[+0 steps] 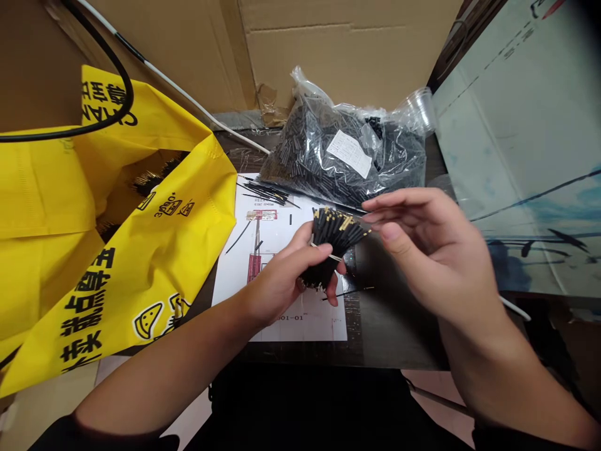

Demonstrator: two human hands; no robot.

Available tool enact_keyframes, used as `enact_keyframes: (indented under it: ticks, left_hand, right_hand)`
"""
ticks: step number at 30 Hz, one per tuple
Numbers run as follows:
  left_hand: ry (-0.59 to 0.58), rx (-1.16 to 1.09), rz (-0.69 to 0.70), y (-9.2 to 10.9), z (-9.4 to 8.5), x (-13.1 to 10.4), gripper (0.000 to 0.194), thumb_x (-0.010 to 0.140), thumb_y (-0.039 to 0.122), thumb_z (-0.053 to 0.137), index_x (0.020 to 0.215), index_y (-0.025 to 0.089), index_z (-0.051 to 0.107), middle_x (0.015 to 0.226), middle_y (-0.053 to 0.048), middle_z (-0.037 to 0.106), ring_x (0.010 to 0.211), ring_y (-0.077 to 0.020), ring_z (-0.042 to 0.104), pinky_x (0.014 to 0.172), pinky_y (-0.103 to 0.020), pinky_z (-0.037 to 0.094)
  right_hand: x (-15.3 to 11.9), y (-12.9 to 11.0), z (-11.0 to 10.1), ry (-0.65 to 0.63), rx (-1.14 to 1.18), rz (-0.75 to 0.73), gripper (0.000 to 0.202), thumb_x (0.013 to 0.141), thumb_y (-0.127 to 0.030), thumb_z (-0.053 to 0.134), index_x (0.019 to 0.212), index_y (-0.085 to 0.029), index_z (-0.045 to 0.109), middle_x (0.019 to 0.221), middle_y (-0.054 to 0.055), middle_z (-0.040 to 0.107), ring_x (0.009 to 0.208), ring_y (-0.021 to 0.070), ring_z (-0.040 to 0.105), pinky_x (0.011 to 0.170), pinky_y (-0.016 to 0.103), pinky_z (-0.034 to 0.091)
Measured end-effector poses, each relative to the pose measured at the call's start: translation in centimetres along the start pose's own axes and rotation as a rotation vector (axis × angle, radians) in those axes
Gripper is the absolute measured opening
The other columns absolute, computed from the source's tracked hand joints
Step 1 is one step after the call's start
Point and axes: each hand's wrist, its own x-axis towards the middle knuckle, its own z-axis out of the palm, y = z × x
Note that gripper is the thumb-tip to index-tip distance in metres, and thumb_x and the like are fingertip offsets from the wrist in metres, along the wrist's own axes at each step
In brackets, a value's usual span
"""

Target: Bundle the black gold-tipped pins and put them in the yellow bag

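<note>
My left hand (pixel 300 263) is closed around a bundle of thin black wires (pixel 323 250) with gold-coloured tips fanning out at the top. A pale band crosses the bundle's middle, and whitish ends show below. Just right of the gold tips is my right hand (pixel 427 250), its fingers stretched towards them and its thumb a little apart. Nothing can be made out in the right hand; whether its fingertips touch the tips is unclear. Beneath the bundle lies a printed sheet (pixel 235 275) with a drawing. Loose black wires (pixel 267 191) rest on its upper part.
A clear plastic bag (pixel 305 144) full of short black pieces stands behind the hands, with a clear cup (pixel 417 109) at its right. On the left, a yellow bag (pixel 188 232) holds more gold-tipped bundles (pixel 148 183). Cardboard (pixel 338 44) rises behind the dark table (pixel 389 326).
</note>
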Motion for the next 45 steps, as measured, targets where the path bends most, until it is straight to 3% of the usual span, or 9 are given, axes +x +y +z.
enact_keyframes:
  ticks: [2, 8, 13, 17, 24, 27, 30, 36, 45]
  left_hand:
    - [0.067, 0.007, 0.051, 0.5, 0.0, 0.1, 0.039, 0.097, 0.048, 0.057, 0.122, 0.020, 0.049, 0.088, -0.004, 0.064, 0.062, -0.0150, 0.060, 0.057, -0.029, 0.055]
    - [0.342, 0.003, 0.302, 3.0, -0.3, 0.1, 0.035, 0.101, 0.052, 0.049, 0.106, 0.019, 0.055, 0.078, -0.002, 0.063, 0.052, -0.0113, 0.055, 0.050, -0.026, 0.050]
    - [0.523, -0.076, 0.509, 4.1, -0.5, 0.3, 0.036, 0.103, 0.054, 0.045, 0.101, 0.021, 0.059, 0.075, -0.001, 0.063, 0.052, -0.0097, 0.054, 0.050, -0.024, 0.048]
    - [0.571, -0.081, 0.530, 3.2, -0.4, 0.5, 0.039, 0.103, 0.055, 0.044, 0.095, 0.019, 0.058, 0.075, -0.001, 0.061, 0.051, -0.0098, 0.054, 0.049, -0.025, 0.048]
    - [0.413, 0.089, 0.514, 0.1, -0.3, 0.3, 0.032, 0.100, 0.052, 0.055, 0.105, 0.021, 0.050, 0.085, 0.000, 0.065, 0.056, -0.0096, 0.059, 0.054, -0.024, 0.052]
    - [0.354, 0.142, 0.532, -0.4, -0.4, 0.0, 0.027, 0.103, 0.048, 0.052, 0.106, 0.021, 0.049, 0.087, 0.000, 0.066, 0.060, -0.0094, 0.061, 0.059, -0.024, 0.054]
    - [0.312, 0.162, 0.555, -0.7, -0.3, -0.2, 0.029, 0.103, 0.047, 0.052, 0.115, 0.022, 0.048, 0.086, 0.001, 0.065, 0.060, -0.0097, 0.059, 0.057, -0.024, 0.054]
    - [0.191, 0.213, 0.440, -1.5, 0.4, -0.7, 0.042, 0.104, 0.050, 0.051, 0.135, 0.023, 0.042, 0.088, 0.000, 0.062, 0.059, -0.0090, 0.056, 0.052, -0.022, 0.050]
    - [0.109, 0.463, 0.313, -2.5, 0.3, -0.9, 0.034, 0.105, 0.051, 0.047, 0.122, 0.022, 0.048, 0.084, 0.000, 0.058, 0.062, -0.0095, 0.053, 0.055, -0.024, 0.047]
  right_hand:
    - [0.3, 0.0, -1.1, -0.058, -0.140, -0.033, 0.016, 0.095, -0.025, 0.069, 0.111, -0.025, 0.068, 0.111, 0.005, 0.072, 0.102, 0.0211, 0.070, 0.089, 0.037, 0.057]
    - [0.1, 0.7, -2.9, -0.591, -0.539, -0.073, 0.005, 0.098, -0.024, 0.064, 0.101, -0.024, 0.067, 0.098, 0.002, 0.069, 0.089, 0.0196, 0.065, 0.076, 0.035, 0.051]
    - [-0.8, 1.0, 0.3, -0.652, -0.664, -0.095, 0.010, 0.100, -0.020, 0.059, 0.100, -0.020, 0.069, 0.092, 0.005, 0.066, 0.088, 0.0217, 0.063, 0.076, 0.036, 0.049]
    - [-1.5, 1.1, 4.5, -0.689, -0.679, -0.360, 0.015, 0.101, -0.019, 0.056, 0.107, -0.020, 0.069, 0.098, 0.006, 0.066, 0.085, 0.0215, 0.057, 0.071, 0.035, 0.045]
    - [-2.5, 1.7, 7.7, -0.663, -0.757, -0.461, 0.015, 0.097, -0.007, 0.054, 0.096, -0.015, 0.067, 0.097, 0.009, 0.067, 0.086, 0.0244, 0.057, 0.071, 0.037, 0.045]
    - [-2.1, 1.6, 6.2, -0.653, -0.725, -0.445, 0.018, 0.098, -0.007, 0.053, 0.110, -0.012, 0.066, 0.098, 0.010, 0.068, 0.087, 0.0243, 0.059, 0.074, 0.037, 0.048]
    - [-0.9, 1.6, 3.0, -0.610, -0.594, -0.300, 0.015, 0.099, -0.007, 0.051, 0.098, -0.015, 0.064, 0.090, 0.006, 0.067, 0.084, 0.0210, 0.059, 0.076, 0.034, 0.049]
    - [1.3, 0.5, -1.8, -0.161, -0.434, -0.169, 0.019, 0.098, -0.011, 0.060, 0.113, -0.019, 0.068, 0.095, 0.003, 0.069, 0.085, 0.0160, 0.063, 0.075, 0.031, 0.049]
    - [-0.4, -1.3, 0.3, 0.072, 0.127, -0.005, 0.017, 0.091, -0.017, 0.076, 0.105, -0.027, 0.075, 0.094, 0.000, 0.077, 0.084, 0.0170, 0.073, 0.079, 0.033, 0.059]
